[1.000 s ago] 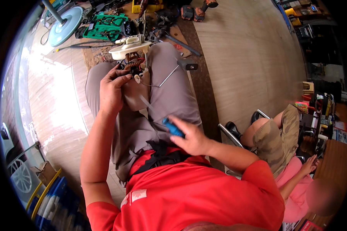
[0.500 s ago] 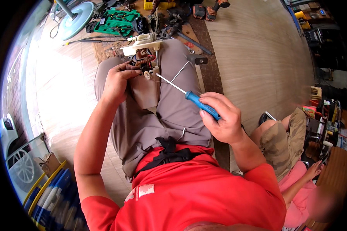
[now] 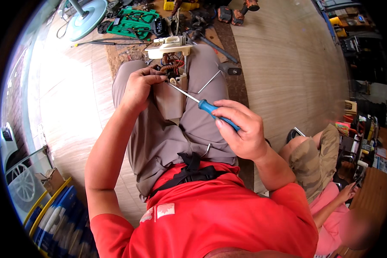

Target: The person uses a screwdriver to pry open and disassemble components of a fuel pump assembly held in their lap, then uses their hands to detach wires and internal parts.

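Observation:
Between my thighs sits a fuel pump module [image 3: 170,101], with a cream flange on top, coloured wires beneath it and a pale housing below. My left hand [image 3: 139,86] pinches a dark part at the module's left side, just under the wires; the fingertips partly cover that part. My right hand [image 3: 243,131] is wrapped round the blue handle of a screwdriver [image 3: 208,107]. Its shaft slants up and left, and the tip is at the module beside my left fingertips. A thin wire arm with a dark float [image 3: 233,69] sticks out to the right over my thigh.
Beyond my knees lie a green tool case [image 3: 131,21], a dark-handled tool [image 3: 219,48] and a cordless drill [image 3: 249,6] with batteries. A pale round stand base [image 3: 88,21] is at far left. At right sits another person [image 3: 327,206]; a yellow-edged rack [image 3: 58,210] stands lower left.
The module and my left hand have shifted right in the view. The screwdriver has moved left, bringing its tip closer to my left fingertips.

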Action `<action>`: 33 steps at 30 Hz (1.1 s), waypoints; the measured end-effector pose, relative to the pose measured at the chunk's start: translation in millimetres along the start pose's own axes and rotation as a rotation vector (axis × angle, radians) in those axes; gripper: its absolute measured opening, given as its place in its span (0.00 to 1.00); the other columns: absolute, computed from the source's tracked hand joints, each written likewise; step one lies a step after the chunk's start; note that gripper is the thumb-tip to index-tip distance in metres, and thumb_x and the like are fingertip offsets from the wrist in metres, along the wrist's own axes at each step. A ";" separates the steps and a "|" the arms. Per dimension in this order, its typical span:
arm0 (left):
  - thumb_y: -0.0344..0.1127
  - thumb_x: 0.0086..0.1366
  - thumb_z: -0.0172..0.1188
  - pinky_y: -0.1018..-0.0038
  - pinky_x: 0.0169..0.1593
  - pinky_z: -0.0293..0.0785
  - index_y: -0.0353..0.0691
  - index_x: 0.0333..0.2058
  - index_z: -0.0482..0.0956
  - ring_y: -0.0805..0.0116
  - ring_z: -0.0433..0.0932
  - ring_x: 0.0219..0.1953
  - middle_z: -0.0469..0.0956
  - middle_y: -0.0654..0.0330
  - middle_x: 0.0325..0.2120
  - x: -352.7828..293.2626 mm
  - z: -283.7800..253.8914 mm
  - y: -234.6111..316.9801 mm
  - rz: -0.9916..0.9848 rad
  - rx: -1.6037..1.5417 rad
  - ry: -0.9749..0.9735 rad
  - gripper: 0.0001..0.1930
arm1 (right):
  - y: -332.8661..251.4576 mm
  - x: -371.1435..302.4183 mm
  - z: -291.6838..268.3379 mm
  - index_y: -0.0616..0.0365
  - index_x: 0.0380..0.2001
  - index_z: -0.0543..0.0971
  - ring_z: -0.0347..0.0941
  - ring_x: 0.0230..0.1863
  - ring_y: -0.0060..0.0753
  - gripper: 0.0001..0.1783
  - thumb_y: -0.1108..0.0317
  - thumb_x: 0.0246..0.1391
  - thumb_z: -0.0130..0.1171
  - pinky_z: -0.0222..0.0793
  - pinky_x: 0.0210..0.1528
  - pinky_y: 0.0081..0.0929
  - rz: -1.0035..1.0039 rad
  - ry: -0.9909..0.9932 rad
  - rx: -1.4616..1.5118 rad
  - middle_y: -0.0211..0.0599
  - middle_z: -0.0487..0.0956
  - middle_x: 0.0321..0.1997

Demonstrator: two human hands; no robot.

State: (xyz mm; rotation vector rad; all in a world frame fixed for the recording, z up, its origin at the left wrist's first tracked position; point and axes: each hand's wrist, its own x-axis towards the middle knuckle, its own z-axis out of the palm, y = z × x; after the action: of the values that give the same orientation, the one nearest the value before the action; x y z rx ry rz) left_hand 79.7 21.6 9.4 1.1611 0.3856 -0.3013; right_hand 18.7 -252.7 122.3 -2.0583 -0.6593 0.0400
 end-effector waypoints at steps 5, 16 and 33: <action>0.23 0.60 0.59 0.76 0.49 0.72 0.29 0.39 0.82 0.70 0.78 0.41 0.81 0.59 0.37 3.7 -5.9 -5.4 -0.029 0.045 -0.038 0.08 | -1.0 -1.6 1.2 0.66 0.42 0.80 0.80 0.36 0.30 0.11 0.81 0.54 0.61 0.75 0.36 0.24 -0.004 0.055 -0.018 0.51 0.81 0.48; 0.22 0.59 0.60 0.76 0.52 0.70 0.28 0.35 0.83 0.69 0.77 0.43 0.82 0.57 0.37 -0.1 0.9 -8.2 0.046 0.060 0.013 0.06 | 11.9 -18.0 1.3 0.65 0.43 0.79 0.81 0.38 0.48 0.11 0.77 0.57 0.60 0.76 0.40 0.34 0.265 0.085 0.048 0.51 0.82 0.41; 0.21 0.59 0.63 0.75 0.55 0.68 0.28 0.34 0.81 0.65 0.75 0.53 0.77 0.47 0.53 -1.0 6.8 -31.5 0.165 -0.113 0.216 0.05 | 56.0 -44.7 51.7 0.56 0.62 0.75 0.74 0.27 0.51 0.24 0.72 0.61 0.57 0.71 0.32 0.43 0.152 0.031 -0.029 0.49 0.76 0.27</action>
State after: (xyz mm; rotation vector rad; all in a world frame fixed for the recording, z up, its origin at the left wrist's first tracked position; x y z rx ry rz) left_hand 66.4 3.7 -13.9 1.1101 0.4870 -0.0095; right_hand -9.6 -256.2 38.6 -2.1295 -0.4858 0.0861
